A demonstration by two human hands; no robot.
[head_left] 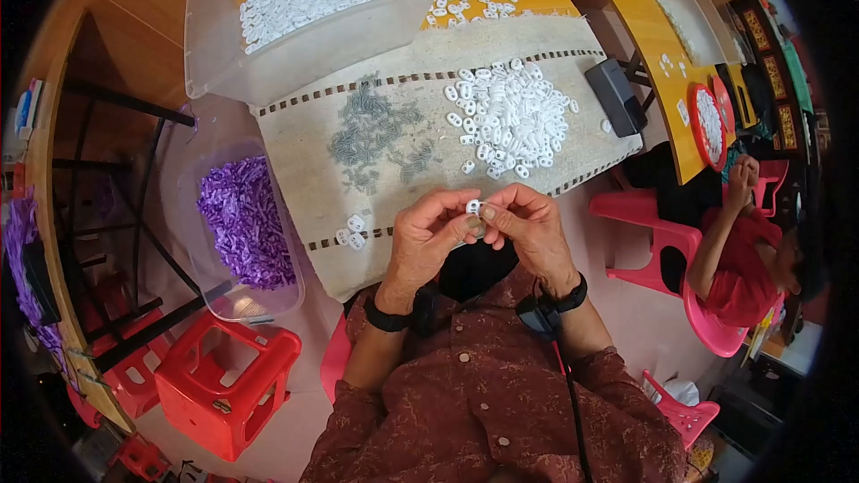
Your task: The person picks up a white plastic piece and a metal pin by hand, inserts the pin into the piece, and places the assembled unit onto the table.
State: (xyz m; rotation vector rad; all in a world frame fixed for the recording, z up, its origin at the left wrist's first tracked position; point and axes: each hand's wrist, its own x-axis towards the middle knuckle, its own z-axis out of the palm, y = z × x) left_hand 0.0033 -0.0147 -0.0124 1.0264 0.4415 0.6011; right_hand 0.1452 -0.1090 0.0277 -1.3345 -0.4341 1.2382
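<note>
Above the near edge of the cloth-covered table, my left hand [417,237] is closed with its fingertips on a small white oval two-hole plastic piece [473,206]. My right hand [537,234] is closed in a pinch against the same piece from the other side; whether it also grips a tiny part is too small to tell. A heap of similar white pieces [514,116] lies beyond my hands to the right. Small grey springs [367,129], by their look, are spread left of that heap. Several white pieces [355,223] sit apart near the table's left edge, beside my left hand.
A clear bin [309,76] with white pieces stands at the table's far left. Purple pieces [246,223] fill a tub on the floor by a red stool [224,384]. A black box [615,96] rests at the table's right edge. Another person [743,259] sits at right.
</note>
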